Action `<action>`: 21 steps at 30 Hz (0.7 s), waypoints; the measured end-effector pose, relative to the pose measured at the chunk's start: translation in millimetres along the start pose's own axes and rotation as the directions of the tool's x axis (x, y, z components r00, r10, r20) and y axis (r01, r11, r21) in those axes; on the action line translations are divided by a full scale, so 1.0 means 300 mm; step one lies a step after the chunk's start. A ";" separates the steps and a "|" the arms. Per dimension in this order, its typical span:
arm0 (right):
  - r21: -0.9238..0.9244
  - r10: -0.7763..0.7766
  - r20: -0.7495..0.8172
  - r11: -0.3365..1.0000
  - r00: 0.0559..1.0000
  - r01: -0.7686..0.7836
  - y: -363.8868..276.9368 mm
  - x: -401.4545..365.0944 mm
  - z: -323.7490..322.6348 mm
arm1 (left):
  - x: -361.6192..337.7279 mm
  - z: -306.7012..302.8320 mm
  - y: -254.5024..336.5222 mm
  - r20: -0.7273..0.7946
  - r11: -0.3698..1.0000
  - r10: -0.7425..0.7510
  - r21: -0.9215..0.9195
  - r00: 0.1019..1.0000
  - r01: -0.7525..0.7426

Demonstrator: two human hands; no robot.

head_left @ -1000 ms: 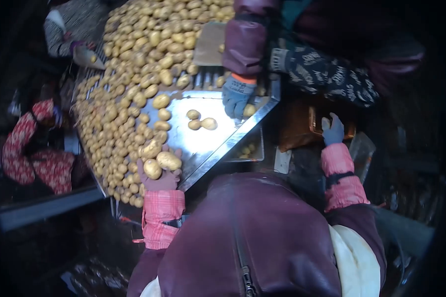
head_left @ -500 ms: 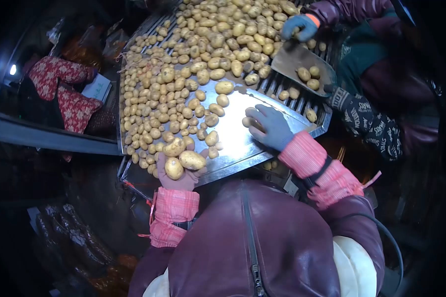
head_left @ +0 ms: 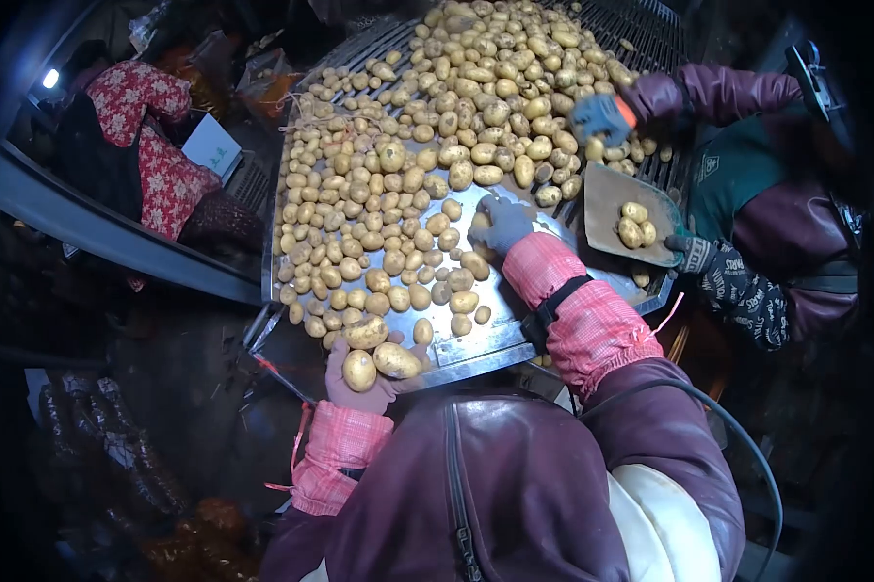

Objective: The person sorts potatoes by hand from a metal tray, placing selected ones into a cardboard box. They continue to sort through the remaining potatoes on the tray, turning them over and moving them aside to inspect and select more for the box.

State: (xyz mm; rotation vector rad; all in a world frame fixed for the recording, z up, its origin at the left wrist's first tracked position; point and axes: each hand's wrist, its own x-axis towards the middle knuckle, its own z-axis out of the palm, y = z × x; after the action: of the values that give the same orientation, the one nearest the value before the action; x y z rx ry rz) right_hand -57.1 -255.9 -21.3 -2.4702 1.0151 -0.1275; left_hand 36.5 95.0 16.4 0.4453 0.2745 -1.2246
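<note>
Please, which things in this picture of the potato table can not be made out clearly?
Head view, left hand: its palm is covered by the two potatoes it holds.
Head view, right hand: fingertips hidden among the potato pile; a grip cannot be told.
Head view, scoop: handle covered by a co-worker's glove.
Head view, lower left: too dark.

Smooth, glossy metal table; matt, dull-skinned potatoes; right hand gloved in seemingly knitted cloth.

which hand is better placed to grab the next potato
Probably right: the right hand lies among loose potatoes on the metal table; the left hand cups two potatoes at its edge.
</note>
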 end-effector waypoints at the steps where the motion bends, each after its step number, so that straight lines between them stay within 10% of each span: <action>1: 0.068 0.041 0.054 0.997 0.998 -0.044 0.000 0.007 -0.004 | 0.007 -0.014 0.012 0.021 1.000 -0.012 -0.006 1.000 0.012; 4: 0.172 0.052 0.144 0.982 0.988 -0.077 -0.013 0.014 -0.015 | 0.001 -0.016 0.017 0.032 1.000 -0.013 -0.009 0.999 0.014; 9: 0.218 -0.016 -0.172 0.974 0.985 0.054 -0.110 0.158 -0.039 | 0.002 -0.051 0.023 0.026 0.999 -0.014 -0.042 1.000 0.015; 15: 0.028 0.024 0.117 0.999 0.993 -0.027 -0.122 0.358 0.056 | -0.045 -0.044 0.007 0.053 0.997 0.025 -0.070 0.998 -0.022; 19: 0.350 -0.088 0.030 0.934 0.996 0.072 -0.012 0.353 0.115 | -0.040 0.003 -0.013 0.036 0.984 0.021 -0.180 0.999 -0.014; 21: 0.754 -0.111 0.149 0.655 0.982 -0.040 -0.001 0.277 0.075 | -0.023 -0.006 -0.025 -0.002 0.993 0.060 -0.103 0.998 -0.059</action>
State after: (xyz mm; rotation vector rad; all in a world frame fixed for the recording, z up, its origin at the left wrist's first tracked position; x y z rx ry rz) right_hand 8.8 -304.0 -48.6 -1.6789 0.6363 -0.2705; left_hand 27.1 99.6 16.5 0.3611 0.3200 -1.1468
